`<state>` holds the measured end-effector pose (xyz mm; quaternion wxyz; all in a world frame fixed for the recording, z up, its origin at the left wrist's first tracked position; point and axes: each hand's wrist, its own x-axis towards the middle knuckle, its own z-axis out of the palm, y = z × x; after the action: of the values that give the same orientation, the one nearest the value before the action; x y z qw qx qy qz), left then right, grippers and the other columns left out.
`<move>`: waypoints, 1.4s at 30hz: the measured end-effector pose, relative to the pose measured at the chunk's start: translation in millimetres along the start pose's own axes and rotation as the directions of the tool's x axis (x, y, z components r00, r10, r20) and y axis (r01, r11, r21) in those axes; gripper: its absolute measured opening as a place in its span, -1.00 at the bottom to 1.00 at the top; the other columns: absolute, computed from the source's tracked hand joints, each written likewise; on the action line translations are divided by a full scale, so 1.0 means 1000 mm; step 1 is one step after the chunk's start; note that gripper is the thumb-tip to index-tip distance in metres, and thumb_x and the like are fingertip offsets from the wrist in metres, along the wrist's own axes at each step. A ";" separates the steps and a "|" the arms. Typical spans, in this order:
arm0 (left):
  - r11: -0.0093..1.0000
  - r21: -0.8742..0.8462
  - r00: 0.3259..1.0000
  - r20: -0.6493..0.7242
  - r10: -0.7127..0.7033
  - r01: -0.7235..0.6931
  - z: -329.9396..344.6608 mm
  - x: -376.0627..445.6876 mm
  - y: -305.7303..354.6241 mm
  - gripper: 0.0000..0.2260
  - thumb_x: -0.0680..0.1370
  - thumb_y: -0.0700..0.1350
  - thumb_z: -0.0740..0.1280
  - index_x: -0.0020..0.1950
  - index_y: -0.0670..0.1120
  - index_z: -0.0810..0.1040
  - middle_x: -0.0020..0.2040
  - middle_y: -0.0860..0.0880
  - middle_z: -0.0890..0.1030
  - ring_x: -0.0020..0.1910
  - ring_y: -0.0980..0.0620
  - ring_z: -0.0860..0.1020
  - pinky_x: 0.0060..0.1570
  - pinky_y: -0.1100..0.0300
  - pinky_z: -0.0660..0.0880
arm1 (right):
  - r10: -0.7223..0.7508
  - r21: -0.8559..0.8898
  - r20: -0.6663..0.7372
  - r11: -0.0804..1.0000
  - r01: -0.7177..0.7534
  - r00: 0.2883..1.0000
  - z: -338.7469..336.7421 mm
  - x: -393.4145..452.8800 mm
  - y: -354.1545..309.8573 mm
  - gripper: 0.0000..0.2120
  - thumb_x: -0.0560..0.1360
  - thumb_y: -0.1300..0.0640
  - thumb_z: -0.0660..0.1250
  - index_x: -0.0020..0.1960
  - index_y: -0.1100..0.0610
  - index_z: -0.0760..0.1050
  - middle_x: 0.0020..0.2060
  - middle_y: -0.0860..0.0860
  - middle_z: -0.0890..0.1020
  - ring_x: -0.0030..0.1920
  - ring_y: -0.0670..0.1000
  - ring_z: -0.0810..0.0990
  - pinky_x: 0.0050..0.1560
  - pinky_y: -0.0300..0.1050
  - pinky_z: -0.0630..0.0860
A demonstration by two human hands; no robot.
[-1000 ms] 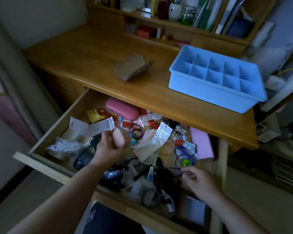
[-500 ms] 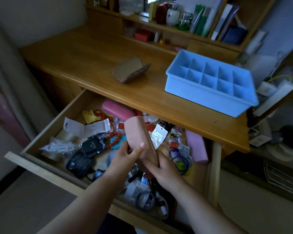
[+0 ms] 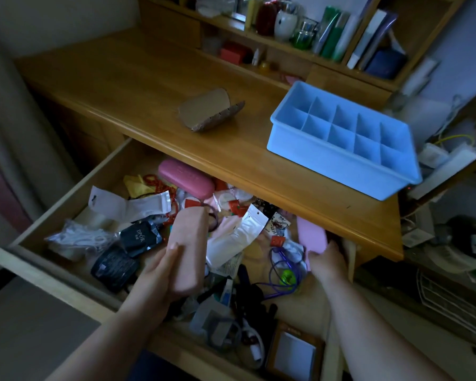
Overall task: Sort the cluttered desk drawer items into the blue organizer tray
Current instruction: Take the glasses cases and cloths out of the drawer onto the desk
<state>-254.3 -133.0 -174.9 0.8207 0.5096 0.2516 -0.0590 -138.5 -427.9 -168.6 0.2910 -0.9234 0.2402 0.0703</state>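
My left hand (image 3: 160, 273) grips a pale pink oblong case (image 3: 188, 251) and holds it just above the open drawer (image 3: 52, 276). At the drawer's right side my right hand (image 3: 327, 261) touches the near end of a pink flat box (image 3: 312, 237); whether the fingers curl round it is hidden. The blue organizer tray (image 3: 338, 160) stands on the desk top at the right, all its compartments empty. The drawer is full of clutter: a pink glasses case (image 3: 186, 177), white packets (image 3: 235, 235), a black pouch (image 3: 139, 237), red beads, purple cord (image 3: 275, 270).
A folded piece of cardboard (image 3: 209, 111) lies on the wooden desk top (image 3: 121, 86), left of the tray. Shelves behind hold bottles, books and a red box (image 3: 232, 53). A small wooden frame (image 3: 294, 353) sits at the drawer's near right corner. Cables and boxes crowd the right of the desk.
My right hand has let go of the pale pink case and moved right to the pink flat box. My left hand alone now holds the case, a little lower.
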 end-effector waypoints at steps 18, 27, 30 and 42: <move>0.986 -0.115 0.984 0.146 -0.105 0.122 0.003 -0.010 0.009 -0.56 0.41 -0.08 0.37 0.28 -0.05 0.48 -0.01 -0.16 0.65 -0.18 -0.04 0.66 -0.32 0.14 0.57 | -0.580 -0.119 -0.072 0.813 0.570 0.811 -0.043 -0.095 0.014 -0.47 0.34 0.02 0.50 0.26 -0.19 0.45 0.07 -0.06 0.53 0.03 0.04 0.55 -0.09 -0.05 0.54; 0.902 -0.392 0.977 0.178 -0.118 0.180 0.032 -0.025 0.049 -0.51 0.39 0.05 0.32 0.23 -0.19 0.49 0.05 -0.21 0.65 -0.04 -0.13 0.62 0.14 -0.13 0.46 | -0.460 0.674 0.252 0.715 0.187 0.851 0.022 -0.114 -0.094 -0.89 0.48 -0.18 0.29 -0.01 -0.24 0.52 0.02 -0.14 0.63 0.00 -0.16 0.61 0.07 -0.12 0.57; 0.894 -0.420 0.972 0.229 -0.061 0.155 0.034 -0.020 0.073 -0.53 0.47 0.14 0.25 0.24 -0.15 0.54 0.22 -0.25 0.57 0.22 -0.22 0.53 0.29 -0.24 0.35 | -0.628 0.625 0.313 0.701 0.344 0.712 0.035 -0.124 -0.144 -0.50 0.45 -0.28 0.07 0.34 -0.17 0.37 0.24 -0.23 0.45 0.12 -0.44 0.43 0.11 -0.48 0.39; 0.995 0.031 0.989 -0.110 0.099 -0.096 -0.024 0.114 0.250 -0.60 0.40 0.08 0.40 0.08 -0.18 0.53 -0.16 -0.16 0.69 -0.25 -0.07 0.67 -0.42 0.13 0.57 | -0.835 -0.127 0.047 0.540 0.832 0.549 0.030 -0.016 -0.227 -0.51 0.54 -0.19 0.11 0.34 0.04 0.44 0.33 0.00 0.44 0.31 0.01 0.38 0.25 -0.13 0.32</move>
<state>-76.0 24.5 -35.5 0.8008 0.5341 0.2710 0.0063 -42.0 -242.0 -74.9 0.2243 -0.9446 -0.2295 -0.0692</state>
